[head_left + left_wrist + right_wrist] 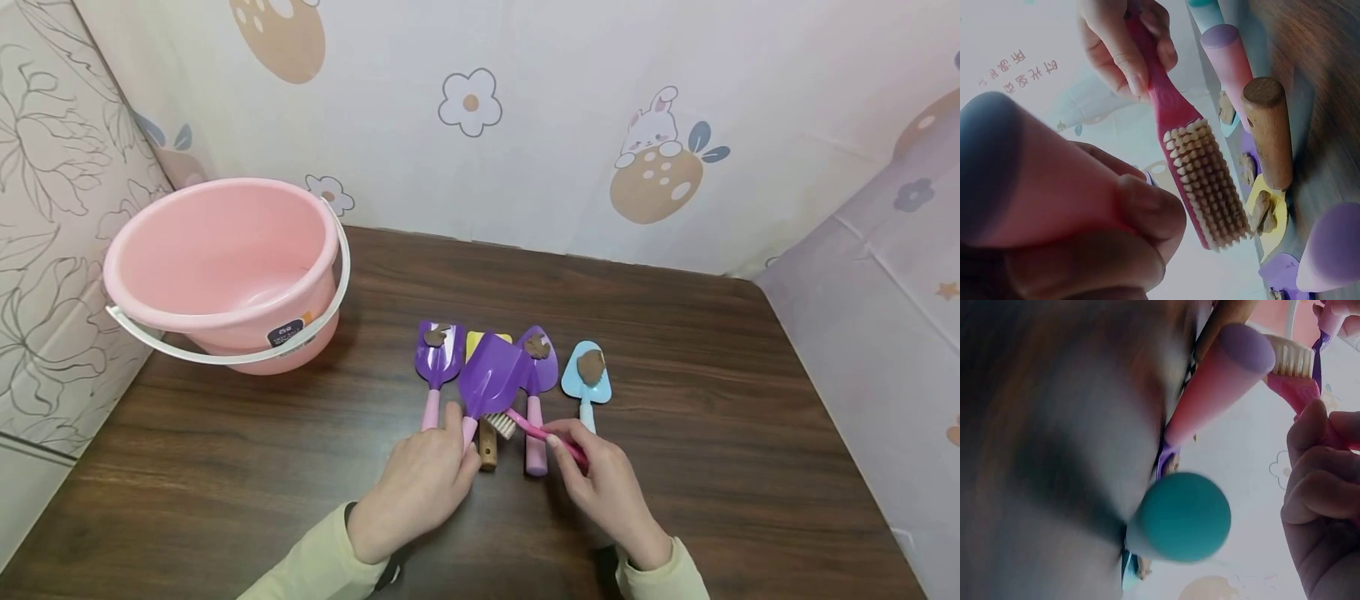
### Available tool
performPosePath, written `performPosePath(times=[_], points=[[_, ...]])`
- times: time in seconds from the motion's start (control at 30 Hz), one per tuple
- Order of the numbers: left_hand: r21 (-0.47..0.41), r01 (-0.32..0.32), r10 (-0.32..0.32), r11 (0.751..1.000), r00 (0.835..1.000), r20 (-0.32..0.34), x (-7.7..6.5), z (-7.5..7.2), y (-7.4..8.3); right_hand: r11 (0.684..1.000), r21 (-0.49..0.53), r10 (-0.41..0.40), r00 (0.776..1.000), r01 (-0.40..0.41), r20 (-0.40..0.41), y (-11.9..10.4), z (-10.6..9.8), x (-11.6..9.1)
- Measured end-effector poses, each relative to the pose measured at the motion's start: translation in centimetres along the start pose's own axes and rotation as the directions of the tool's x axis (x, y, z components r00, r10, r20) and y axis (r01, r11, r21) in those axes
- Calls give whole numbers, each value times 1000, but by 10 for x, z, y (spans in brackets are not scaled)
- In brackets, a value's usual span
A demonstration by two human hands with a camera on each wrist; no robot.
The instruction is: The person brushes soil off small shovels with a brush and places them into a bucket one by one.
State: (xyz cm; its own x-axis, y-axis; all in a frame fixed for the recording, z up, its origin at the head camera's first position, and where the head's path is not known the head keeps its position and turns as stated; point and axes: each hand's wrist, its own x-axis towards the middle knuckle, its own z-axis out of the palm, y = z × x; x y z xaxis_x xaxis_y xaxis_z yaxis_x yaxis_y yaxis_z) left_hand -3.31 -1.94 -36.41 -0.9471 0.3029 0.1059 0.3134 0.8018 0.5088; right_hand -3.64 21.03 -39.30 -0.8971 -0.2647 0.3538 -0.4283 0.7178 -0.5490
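Observation:
In the head view my left hand (423, 475) grips the pink handle of a purple toy shovel (491, 375), its bare blade raised over the others. My right hand (600, 479) pinches the handle of a pink brush (536, 429). The brush's pale bristles (1204, 181) face the left wrist camera, close to the held shovel's neck. Below lie a square purple shovel (432, 367), a yellow shovel (473, 340) with a wooden handle (487, 450), partly hidden, a pointed purple shovel (543, 375) and a light blue shovel (587, 392). Brown lumps (591, 367) sit on their blades.
A pink bucket (315, 292) with its white handle (225, 358) lowered stands at the back left of the dark wooden table (712, 400). Patterned sheets (555, 167) rise behind and along both sides of the table.

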Motion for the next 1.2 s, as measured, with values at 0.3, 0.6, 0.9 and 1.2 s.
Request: performPosePath(times=[0.3, 0.6, 0.9, 1.2], points=[[-4, -8, 8, 1000, 1000, 9, -1, -1, 0, 975, 178, 114, 986, -134, 119, -1, 3, 3], [3, -21, 21, 1000, 1000, -10, -2, -1, -1, 927, 299, 165, 963, -225, 214, 1, 4, 4], [3, -9, 9, 1000, 1000, 23, -3, -1, -1, 904, 332, 204, 954, -270, 221, 6, 3, 5], [-11, -16, 17, 1000, 999, 51, -5, -1, -2, 895, 304, 294, 944, -326, 147, 12, -5, 9]])
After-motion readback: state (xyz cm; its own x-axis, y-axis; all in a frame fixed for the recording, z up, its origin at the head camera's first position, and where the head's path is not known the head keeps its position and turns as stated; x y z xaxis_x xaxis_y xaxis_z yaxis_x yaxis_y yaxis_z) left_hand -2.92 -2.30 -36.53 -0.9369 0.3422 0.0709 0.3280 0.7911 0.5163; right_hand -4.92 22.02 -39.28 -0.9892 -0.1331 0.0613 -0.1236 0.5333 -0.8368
